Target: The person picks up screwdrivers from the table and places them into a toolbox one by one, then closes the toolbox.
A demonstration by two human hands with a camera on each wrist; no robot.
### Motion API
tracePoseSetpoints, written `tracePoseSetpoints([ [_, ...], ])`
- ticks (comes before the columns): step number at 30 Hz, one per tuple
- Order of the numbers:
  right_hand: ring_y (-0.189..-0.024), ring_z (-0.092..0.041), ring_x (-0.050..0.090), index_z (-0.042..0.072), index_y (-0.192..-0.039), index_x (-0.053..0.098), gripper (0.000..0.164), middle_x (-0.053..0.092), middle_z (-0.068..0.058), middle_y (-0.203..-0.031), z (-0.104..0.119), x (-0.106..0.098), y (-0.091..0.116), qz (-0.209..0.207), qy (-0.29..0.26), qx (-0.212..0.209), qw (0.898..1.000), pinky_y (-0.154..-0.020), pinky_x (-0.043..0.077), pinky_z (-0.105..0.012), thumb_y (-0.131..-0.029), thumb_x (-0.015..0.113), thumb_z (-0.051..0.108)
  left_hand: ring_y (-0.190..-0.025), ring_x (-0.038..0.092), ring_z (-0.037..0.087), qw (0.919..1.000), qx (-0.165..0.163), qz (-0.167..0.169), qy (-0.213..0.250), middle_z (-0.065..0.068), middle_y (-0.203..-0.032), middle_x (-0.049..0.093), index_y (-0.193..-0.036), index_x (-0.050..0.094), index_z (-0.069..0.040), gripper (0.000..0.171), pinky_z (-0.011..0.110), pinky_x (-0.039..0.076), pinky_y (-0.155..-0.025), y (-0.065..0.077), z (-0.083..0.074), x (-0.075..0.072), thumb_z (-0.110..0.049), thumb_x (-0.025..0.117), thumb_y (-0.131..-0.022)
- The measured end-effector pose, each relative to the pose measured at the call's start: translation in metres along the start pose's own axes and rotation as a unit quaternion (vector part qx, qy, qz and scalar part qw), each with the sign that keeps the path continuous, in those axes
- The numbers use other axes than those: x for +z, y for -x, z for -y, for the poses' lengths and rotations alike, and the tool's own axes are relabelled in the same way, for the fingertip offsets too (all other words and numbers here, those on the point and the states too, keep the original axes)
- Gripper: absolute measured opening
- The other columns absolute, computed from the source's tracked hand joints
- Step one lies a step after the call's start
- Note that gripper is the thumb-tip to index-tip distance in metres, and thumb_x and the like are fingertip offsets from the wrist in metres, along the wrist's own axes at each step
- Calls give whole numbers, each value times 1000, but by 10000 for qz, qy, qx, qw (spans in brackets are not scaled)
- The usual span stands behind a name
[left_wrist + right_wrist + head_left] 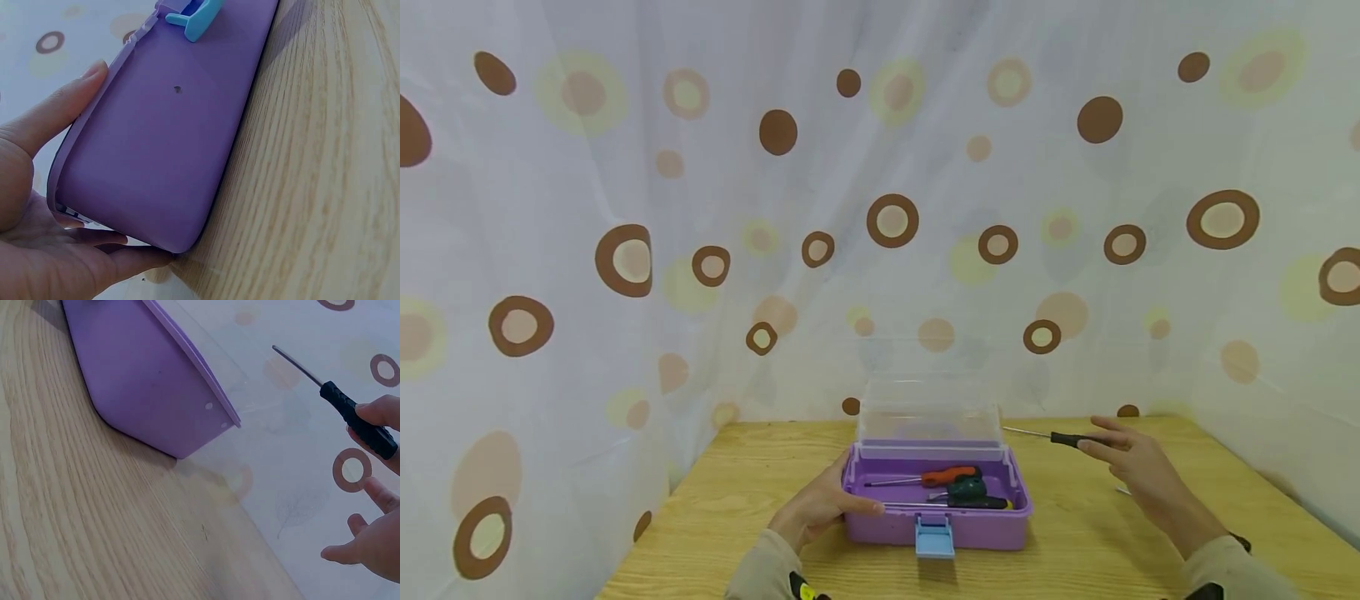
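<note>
A purple toolbox point(880, 528) stands on the table, its clear lid point(928, 408) tipped up at the back and its light blue latch point(934, 542) hanging down in front. Inside lie a red-handled screwdriver point(951, 476) and dark green-handled screwdrivers point(967, 488). My left hand point(827, 502) grips the box's left end, thumb over the front rim and fingers round the side, as the left wrist view shows. Off to the right of the box, my right hand point(1138, 471) pinches a black-handled screwdriver point(356, 419) between thumb and finger, its shaft pointing left toward the lid.
Partly hidden behind my right hand, a thin metal shaft point(1122, 491) lies on the wooden table point(760, 467). A white curtain with brown and yellow circles point(820, 183) hangs behind the table and along both sides.
</note>
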State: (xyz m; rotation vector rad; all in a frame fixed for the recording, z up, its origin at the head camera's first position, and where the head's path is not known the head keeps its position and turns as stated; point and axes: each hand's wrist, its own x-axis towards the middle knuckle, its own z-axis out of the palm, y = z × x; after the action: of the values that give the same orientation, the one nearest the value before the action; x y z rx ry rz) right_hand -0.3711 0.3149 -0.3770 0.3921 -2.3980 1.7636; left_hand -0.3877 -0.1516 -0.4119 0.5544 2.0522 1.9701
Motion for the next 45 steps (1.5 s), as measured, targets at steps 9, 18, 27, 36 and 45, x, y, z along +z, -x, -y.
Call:
tracePoseSetpoints([
  [9, -148, -59, 5, -20, -126, 59, 44, 12, -29, -166, 14, 31, -20, 130, -24, -1, 9999, -108, 20, -81, -103, 65, 17, -138, 40, 48, 10000, 7, 8, 11, 27, -157, 37, -167, 9, -11, 122, 59, 32, -116, 0, 0, -1, -1, 89, -76],
  [18, -149, -56, 4, -19, -130, 56, 47, 10, -28, -167, 16, 44, -33, 249, -70, 144, 9996, -109, 19, -80, -104, 64, 19, -139, 40, 48, 10000, 11, -23, 14, 26, -156, 39, -167, 10, -12, 121, 60, 32, -116, 0, 0, -1, 0, 89, -76],
  [27, -150, -54, 5, -18, -132, 57, 51, 12, -25, -168, 18, 51, -41, 248, -73, 195, 9995, -110, 19, -78, -104, 65, 24, -138, 40, 47, 10000, -34, -6, -1, 26, -157, 38, -167, 9, -14, 122, 60, 33, -115, -1, 0, -1, -1, 89, -76],
  [36, -151, -53, 8, -15, -120, 65, 39, 15, -27, -167, 22, 64, -50, 207, -230, 209, 9993, -112, 18, -76, -102, 67, 19, -139, 40, 48, 10000, -67, -52, -24, 26, -157, 38, -167, 9, -13, 121, 61, 31, -116, 1, -2, 0, -1, 89, -77],
  [45, -150, -55, 7, -14, -120, 67, 39, 19, -28, -165, 25, 82, -58, 113, 163, 231, 9995, -116, 18, -71, -100, 70, 20, -138, 42, 48, 10000, -24, 0, 62, 27, -156, 38, -167, 7, -11, 121, 58, 34, -115, 1, -2, 1, 1, 88, -77],
])
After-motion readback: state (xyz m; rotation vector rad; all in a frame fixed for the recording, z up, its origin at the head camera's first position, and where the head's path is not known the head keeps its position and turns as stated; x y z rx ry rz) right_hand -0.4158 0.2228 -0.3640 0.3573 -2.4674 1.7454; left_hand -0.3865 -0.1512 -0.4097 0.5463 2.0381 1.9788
